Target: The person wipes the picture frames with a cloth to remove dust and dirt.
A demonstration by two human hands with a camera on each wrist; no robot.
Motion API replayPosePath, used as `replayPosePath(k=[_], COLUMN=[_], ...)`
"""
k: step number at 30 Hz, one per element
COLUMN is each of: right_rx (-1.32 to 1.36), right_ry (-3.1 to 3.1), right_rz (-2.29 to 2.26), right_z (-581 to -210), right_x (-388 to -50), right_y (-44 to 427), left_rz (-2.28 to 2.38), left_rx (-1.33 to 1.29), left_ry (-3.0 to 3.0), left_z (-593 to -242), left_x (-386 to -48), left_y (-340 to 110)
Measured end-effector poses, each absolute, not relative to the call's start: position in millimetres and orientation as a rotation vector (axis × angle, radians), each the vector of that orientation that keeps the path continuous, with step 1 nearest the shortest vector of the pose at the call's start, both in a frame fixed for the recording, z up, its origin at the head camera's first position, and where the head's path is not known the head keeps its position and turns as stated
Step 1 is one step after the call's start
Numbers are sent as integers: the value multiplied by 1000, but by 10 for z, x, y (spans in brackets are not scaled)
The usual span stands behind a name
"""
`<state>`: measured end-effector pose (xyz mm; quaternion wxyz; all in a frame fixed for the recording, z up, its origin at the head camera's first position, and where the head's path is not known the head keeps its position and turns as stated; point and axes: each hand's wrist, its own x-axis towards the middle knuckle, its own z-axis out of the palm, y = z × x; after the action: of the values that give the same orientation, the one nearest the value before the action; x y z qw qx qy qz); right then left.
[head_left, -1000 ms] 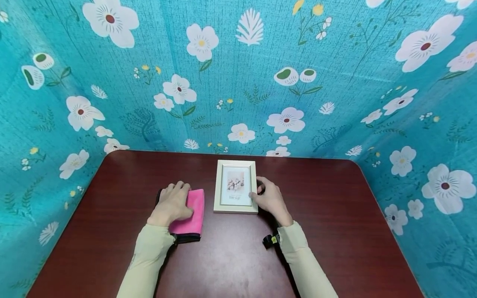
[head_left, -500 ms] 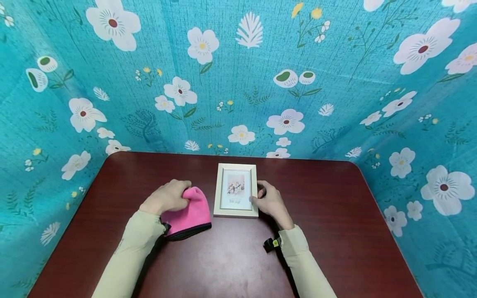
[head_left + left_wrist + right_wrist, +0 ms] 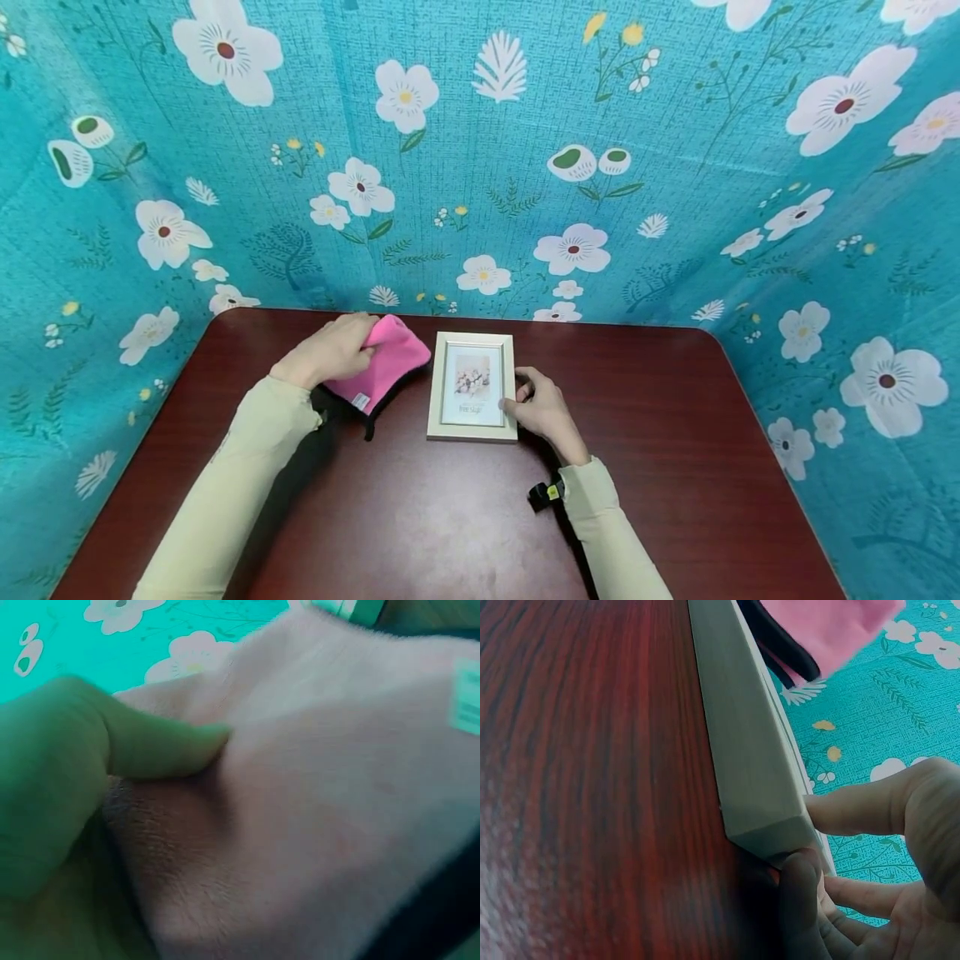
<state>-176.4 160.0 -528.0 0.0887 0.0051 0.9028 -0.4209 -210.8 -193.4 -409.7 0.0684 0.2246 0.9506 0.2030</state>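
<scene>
In the head view my left hand [image 3: 330, 350] holds a pink cloth [image 3: 390, 358] with black edging, lifted at the left of the picture frame. The left wrist view shows the thumb [image 3: 172, 746] pressing into the cloth's fleecy face, and a small white label [image 3: 466, 697] on it. My right hand [image 3: 543, 408] grips the right side of a cream picture frame [image 3: 435, 392], which lies face up with a flower print. In the right wrist view its thumb is on the top edge and the fingers curl against the frame's side [image 3: 750, 750].
A dark red wooden table [image 3: 450, 525] carries the frame. Behind it and along both sides hangs a teal floral curtain [image 3: 450, 167]. A black strap with a small device [image 3: 543, 494] sits at the right wrist.
My left hand has picked the cloth up from the table and carried it away from me, toward the table's far edge. The right hand keeps its grip on the frame, which stays in place.
</scene>
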Motion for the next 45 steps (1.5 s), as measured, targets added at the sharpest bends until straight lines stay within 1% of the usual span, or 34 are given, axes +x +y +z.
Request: replayPosePath(k=[8,16,24,31,37,45], right_rx=[-3,3,-18,-48,-65,-66], right_ry=[2679,2662,2668,2679,2697,2687], right_rz=[-1280,-1302,-1288,-1277,-1259,-1251], right_z=[-5284,-5278,-5287,-5291,-5280,-5268], right_x=[-1727,-1709,-1697,-1685,-1677,-1673], right_y=[1639,1658,1666,1692,1733,1763], left_rz=[731,584,321,105,51,207], left_rx=[583,525,595,708,820,665], left_ry=[3092,3355,3517,3663,3639,3344], left_z=[-4105,-4366,-4521,-4496,-4553,-4811], left_x=[-2295,-2443,-2558,-2716,-2797,-2804], left_y=[-1628,-1094,-735,-607,-394,-43])
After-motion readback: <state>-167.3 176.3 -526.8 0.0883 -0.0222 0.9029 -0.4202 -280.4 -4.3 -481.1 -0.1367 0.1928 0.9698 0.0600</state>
